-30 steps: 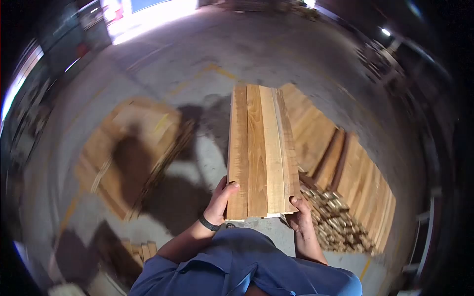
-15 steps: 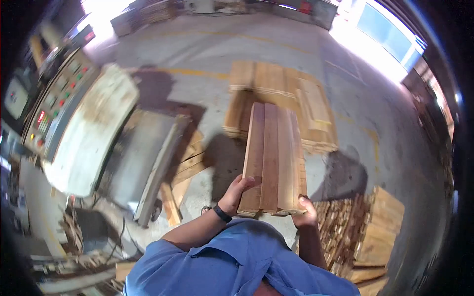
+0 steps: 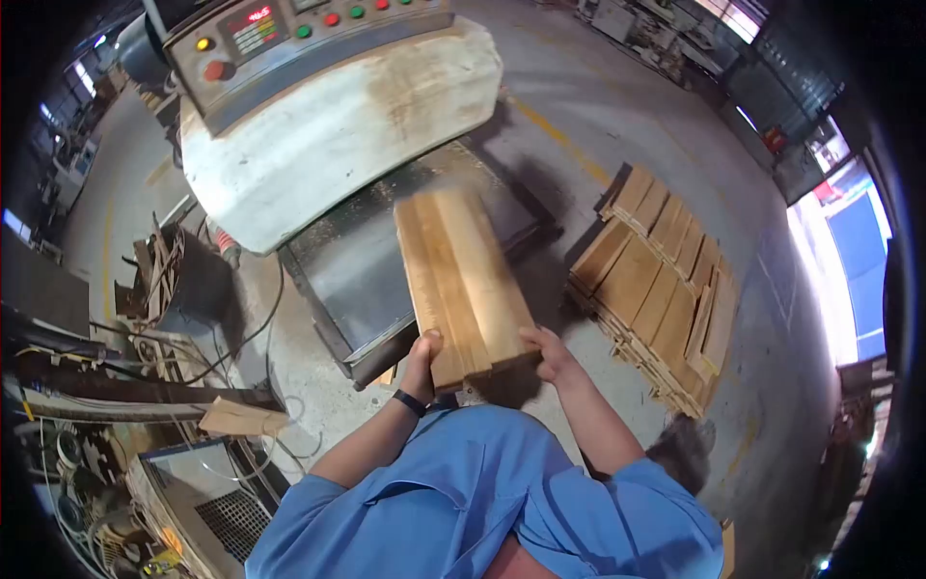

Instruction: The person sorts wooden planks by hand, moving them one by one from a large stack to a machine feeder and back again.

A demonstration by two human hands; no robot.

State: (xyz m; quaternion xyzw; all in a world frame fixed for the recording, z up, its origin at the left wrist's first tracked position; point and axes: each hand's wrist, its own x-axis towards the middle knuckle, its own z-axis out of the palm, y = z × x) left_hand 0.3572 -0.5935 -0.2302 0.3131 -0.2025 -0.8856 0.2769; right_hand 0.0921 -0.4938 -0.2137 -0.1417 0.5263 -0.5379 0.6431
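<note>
A bundle of wooden boards (image 3: 458,285) lies side by side between my hands, its far end over the metal table of a machine. My left hand (image 3: 422,359) grips the near left edge, thumb on top; a dark band is on that wrist. On the near right edge, my right hand (image 3: 548,353) is closed the same way. The undersides of the boards are hidden, as are most of my fingers. Beyond the boards stands the machine's white, dust-stained hood (image 3: 338,135), above its flat metal table (image 3: 362,289).
A control panel (image 3: 309,29) with coloured buttons tops the machine. Stacked boards (image 3: 656,280) stand on the floor at right. At left are a dark bin of wood scraps (image 3: 188,280), loose cables and a single board (image 3: 241,417). Yellow lines mark the concrete floor.
My view has turned left, bringing the machine in front of me. The boards have moved with my hands from facing the floor stacks to the machine's table. Both hands keep their grip.
</note>
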